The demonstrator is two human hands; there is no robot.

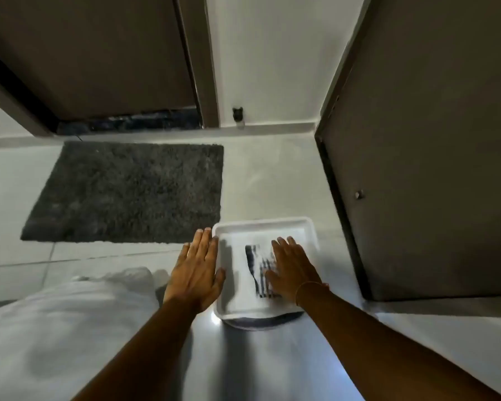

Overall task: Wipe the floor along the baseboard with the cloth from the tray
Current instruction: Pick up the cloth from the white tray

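Reaching: both your hands are out over the white tray point(265, 224) on the pale floor point(272, 175); the lift has not begun.
Cloth: the cloth point(256, 269), white with dark stripes, lies flat in the tray, filling much of its right and middle part.
Cloth axis: its stripes and long side run away from you, roughly in line with your forearms; blur hides the exact edges.
Right hand: your right hand point(294, 269) rests palm down on the cloth's right half, fingers straight and lightly spread, gripping nothing yet.
Left hand: your left hand point(197, 273) lies flat with fingers together at the tray's left rim, thumb over the rim, off the cloth; whether it presses the rim or only hovers, you cannot tell.
Nearer hand: the right, already touching; the left is just beside the cloth with bare tray between them.
Next move, as judged: curl the right fingers to gather the cloth while the left steadies the tray.
Baseboard: the baseboard point(278, 127) runs along the far wall, well apart from the tray, past the dark mat point(128, 192) on your left and the open door point(431, 169) on your right.
Risk: the light tray may slide or tip on the slick floor as the cloth comes up.
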